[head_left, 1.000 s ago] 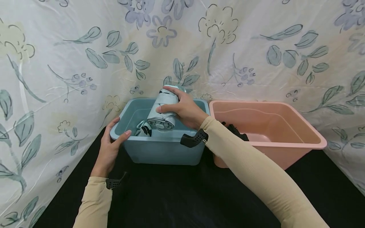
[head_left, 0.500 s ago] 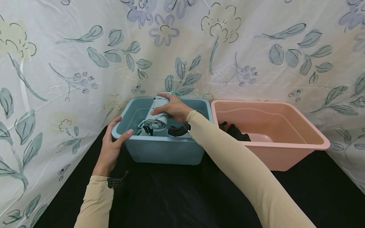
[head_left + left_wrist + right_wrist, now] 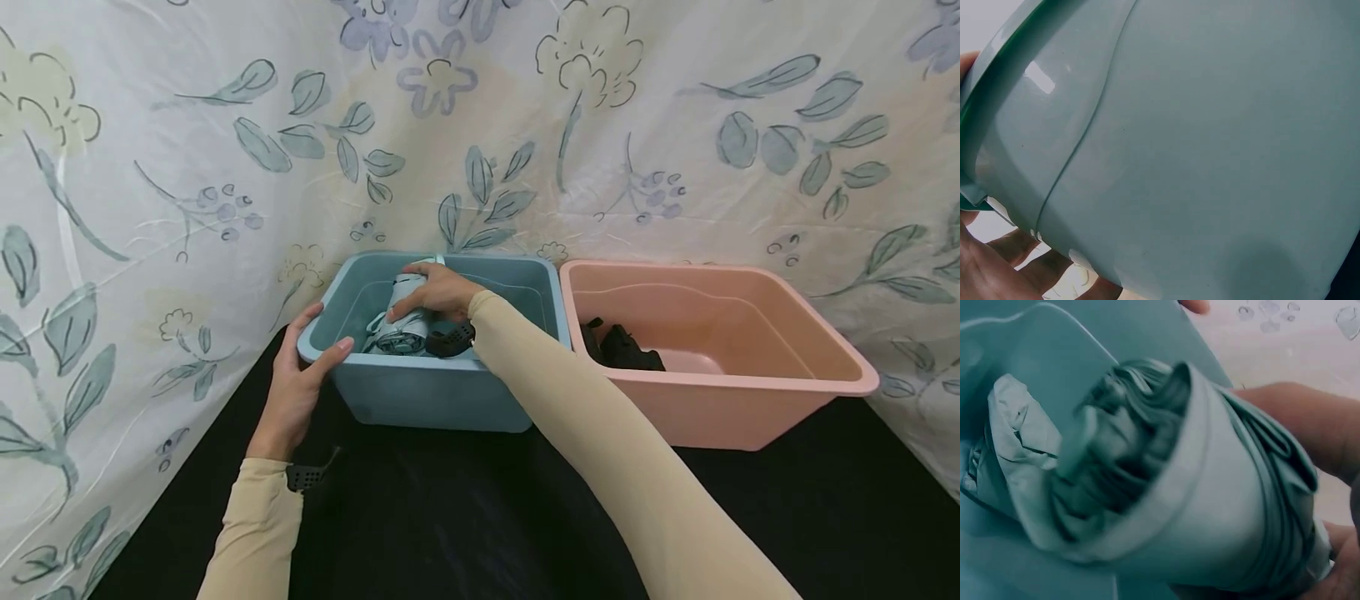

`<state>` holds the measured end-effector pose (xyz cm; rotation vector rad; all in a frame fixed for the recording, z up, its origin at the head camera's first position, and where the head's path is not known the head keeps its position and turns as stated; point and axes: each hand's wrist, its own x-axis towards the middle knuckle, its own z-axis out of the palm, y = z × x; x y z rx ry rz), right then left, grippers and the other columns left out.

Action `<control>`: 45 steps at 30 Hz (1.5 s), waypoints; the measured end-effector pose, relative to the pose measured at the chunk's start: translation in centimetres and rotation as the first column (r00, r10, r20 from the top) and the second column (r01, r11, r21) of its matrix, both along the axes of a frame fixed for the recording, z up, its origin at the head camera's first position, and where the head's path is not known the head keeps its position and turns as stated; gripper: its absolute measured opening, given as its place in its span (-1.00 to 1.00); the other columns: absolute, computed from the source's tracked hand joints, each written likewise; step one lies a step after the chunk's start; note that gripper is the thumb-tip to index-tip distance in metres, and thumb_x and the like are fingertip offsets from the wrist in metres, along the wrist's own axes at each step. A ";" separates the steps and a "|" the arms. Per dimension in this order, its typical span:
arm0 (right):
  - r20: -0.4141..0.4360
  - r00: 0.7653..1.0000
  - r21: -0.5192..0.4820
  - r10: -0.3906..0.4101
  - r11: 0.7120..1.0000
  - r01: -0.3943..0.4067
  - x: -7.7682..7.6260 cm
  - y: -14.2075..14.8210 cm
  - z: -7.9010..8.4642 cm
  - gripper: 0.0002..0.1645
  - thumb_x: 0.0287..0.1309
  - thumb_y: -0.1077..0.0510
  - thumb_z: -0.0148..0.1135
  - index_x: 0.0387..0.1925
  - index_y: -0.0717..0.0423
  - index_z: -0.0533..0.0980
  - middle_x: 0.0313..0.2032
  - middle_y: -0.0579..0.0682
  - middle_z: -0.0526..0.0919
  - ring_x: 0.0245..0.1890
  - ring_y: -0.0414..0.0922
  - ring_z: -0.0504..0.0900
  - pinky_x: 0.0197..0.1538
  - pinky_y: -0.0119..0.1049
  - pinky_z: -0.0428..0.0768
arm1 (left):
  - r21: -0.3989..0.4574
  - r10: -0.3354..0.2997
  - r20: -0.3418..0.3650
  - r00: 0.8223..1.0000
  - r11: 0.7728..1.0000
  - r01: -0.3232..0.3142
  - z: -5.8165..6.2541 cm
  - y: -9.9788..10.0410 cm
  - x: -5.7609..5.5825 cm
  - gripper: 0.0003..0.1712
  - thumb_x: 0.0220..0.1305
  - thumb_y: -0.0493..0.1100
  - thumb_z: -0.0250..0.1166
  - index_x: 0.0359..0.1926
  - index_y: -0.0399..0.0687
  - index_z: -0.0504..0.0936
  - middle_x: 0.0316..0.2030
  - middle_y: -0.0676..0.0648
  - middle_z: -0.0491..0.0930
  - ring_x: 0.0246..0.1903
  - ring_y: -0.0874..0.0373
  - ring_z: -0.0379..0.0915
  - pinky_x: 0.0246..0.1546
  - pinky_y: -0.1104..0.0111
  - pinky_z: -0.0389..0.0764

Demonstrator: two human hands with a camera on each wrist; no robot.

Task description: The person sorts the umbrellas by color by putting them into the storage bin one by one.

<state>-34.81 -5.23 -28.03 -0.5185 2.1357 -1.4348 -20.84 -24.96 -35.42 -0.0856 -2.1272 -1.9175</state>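
Observation:
My left hand (image 3: pixel 294 396) grips the near left corner of a blue plastic bin (image 3: pixel 442 392), thumb over the rim and fingers along the outer side. In the left wrist view the bin's smooth wall (image 3: pixel 1197 137) fills most of the picture. Inside the bin, my right hand (image 3: pixel 442 293) holds a rolled light-blue fabric bundle (image 3: pixel 401 342), fingers over its far part and thumb on its near side. The right wrist view shows the roll's layered, folded end (image 3: pixel 1129 456). Beside it in the bin lies another pale crumpled fabric bundle (image 3: pixel 1022 437), mostly hidden in the head view.
Right beside the blue bin stands a pink plastic bin (image 3: pixel 735 412); black fabric items (image 3: pixel 626 350) lie at its left end. Both bins rest on a black surface (image 3: pixel 450 517). A floral curtain (image 3: pixel 480 117) hangs close behind and to the left.
My right hand has lowered the rolled fabric bundle deeper into the blue bin, moving down and slightly left over the other bundle. My left hand keeps its hold on the rim.

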 end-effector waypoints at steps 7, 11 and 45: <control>-0.036 0.995 0.135 0.093 0.987 -0.087 -0.3 -0.6 -0.3 0.11 0.08 0.16 0.54 0.57 0.02 0.12 0.49 0.12 0.17 0.39 0.03 0.28 0.35 -0.06 0.36 | -0.005 0.011 -0.001 1.000 1.000 -0.011 0.1 0.0 0.0 -0.14 0.43 -0.06 0.26 0.59 0.14 0.01 0.52 -0.11 -0.03 0.42 -0.13 -0.03 0.38 -0.15 0.09; -0.043 0.989 0.210 0.141 0.969 -0.129 -0.5 -0.7 -0.5 0.13 0.09 0.11 0.53 0.58 0.04 0.10 0.53 0.11 0.09 0.46 0.05 0.20 0.36 -0.03 0.35 | -0.003 0.006 -0.004 1.000 1.000 -0.006 0.1 0.0 -0.1 -0.13 0.43 -0.06 0.27 0.59 0.14 0.01 0.52 -0.11 -0.04 0.43 -0.13 -0.04 0.39 -0.16 0.07; -0.015 0.967 0.422 0.255 0.878 -0.225 -1.3 -1.5 -1.1 0.09 0.23 0.00 0.40 0.59 0.14 0.01 0.55 0.13 0.08 0.42 0.07 0.31 0.32 -0.11 0.41 | -0.003 0.004 0.008 1.000 1.000 -0.004 0.1 0.0 -0.1 -0.14 0.44 -0.05 0.26 0.59 0.17 0.01 0.51 -0.10 -0.03 0.42 -0.12 -0.02 0.37 -0.15 0.09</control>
